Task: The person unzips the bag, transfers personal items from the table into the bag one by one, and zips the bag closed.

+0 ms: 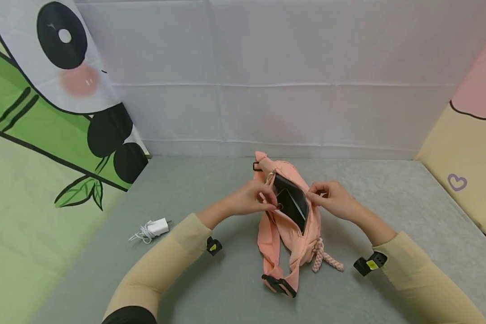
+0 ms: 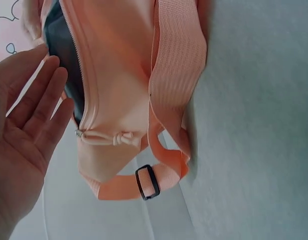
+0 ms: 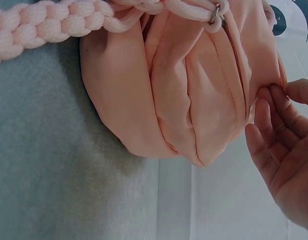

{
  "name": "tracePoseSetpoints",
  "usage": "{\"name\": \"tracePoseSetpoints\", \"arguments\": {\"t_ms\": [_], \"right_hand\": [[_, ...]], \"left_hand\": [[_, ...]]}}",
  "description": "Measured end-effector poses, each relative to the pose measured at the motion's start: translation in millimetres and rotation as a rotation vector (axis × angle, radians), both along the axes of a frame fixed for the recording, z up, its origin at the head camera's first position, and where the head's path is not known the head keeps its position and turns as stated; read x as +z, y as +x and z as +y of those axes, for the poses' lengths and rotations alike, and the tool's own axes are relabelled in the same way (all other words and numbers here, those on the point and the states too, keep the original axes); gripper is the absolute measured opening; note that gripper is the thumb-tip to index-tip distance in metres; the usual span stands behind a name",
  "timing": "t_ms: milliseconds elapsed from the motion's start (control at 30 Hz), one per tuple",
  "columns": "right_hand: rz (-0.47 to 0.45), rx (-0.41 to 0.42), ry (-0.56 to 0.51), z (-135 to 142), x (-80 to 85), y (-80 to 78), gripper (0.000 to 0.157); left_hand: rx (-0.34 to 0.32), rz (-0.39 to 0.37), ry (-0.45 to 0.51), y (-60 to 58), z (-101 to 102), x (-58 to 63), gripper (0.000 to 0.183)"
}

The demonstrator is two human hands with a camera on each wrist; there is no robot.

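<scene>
A pink waist bag (image 1: pixel 297 245) lies on the grey table with its zipped mouth spread, showing a dark lining. Inside is a dark flat object (image 1: pixel 289 207) with a pale edge. My left hand (image 1: pixel 254 198) is at the left side of the mouth, thumb and index fingertips meeting at a small ring-shaped thing (image 1: pixel 281 206). In the left wrist view, the other fingers (image 2: pixel 43 100) extend beside the zipper. With thumb and fingers, my right hand (image 1: pixel 335 198) pinches the mouth's right edge; the right wrist view shows this grip on the pink fabric (image 3: pixel 266 55).
A white charger (image 1: pixel 158 227) with a coiled cable lies to the left, beyond the left forearm. The bag's strap with its black buckle (image 1: pixel 279 285) trails towards me; a braided pink cord (image 1: pixel 328 260) hangs off its right side. A white backdrop (image 1: pixel 267 90) closes off the rear.
</scene>
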State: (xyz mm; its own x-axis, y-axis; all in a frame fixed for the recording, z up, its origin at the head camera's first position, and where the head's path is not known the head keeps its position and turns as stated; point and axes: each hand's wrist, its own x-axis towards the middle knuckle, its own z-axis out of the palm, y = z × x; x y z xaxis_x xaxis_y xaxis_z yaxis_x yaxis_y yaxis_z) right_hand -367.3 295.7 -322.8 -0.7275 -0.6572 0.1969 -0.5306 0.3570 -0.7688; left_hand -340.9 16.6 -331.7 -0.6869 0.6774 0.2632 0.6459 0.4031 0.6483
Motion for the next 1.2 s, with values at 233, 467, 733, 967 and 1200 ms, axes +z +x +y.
{"name": "tracePoseSetpoints", "arguments": {"t_ms": [233, 467, 733, 967, 1200], "right_hand": [[-0.026, -0.012, 0.021, -1, 0.8, 1.9, 0.019], [-0.017, -0.020, 0.018, -3, 1.2, 8.2, 0.018], [-0.008, -0.025, 0.016, -5, 2.5, 15.1, 0.018], [-0.004, -0.025, 0.026, -5, 4.4, 17.3, 0.018], [0.007, -0.011, 0.013, -5, 5.4, 17.8, 0.020]], "left_hand": [[0.023, -0.026, -0.004, 16.3, -20, 3.9, 0.006], [0.052, -0.073, -0.028, 40.9, -44, 4.6, 0.006], [0.133, -0.107, -0.080, 70.4, -82, 4.7, 0.005], [0.202, -0.163, -0.076, 90.9, -114, 3.2, 0.006], [0.270, -0.156, -0.068, 106.0, -142, 5.6, 0.009]]}}
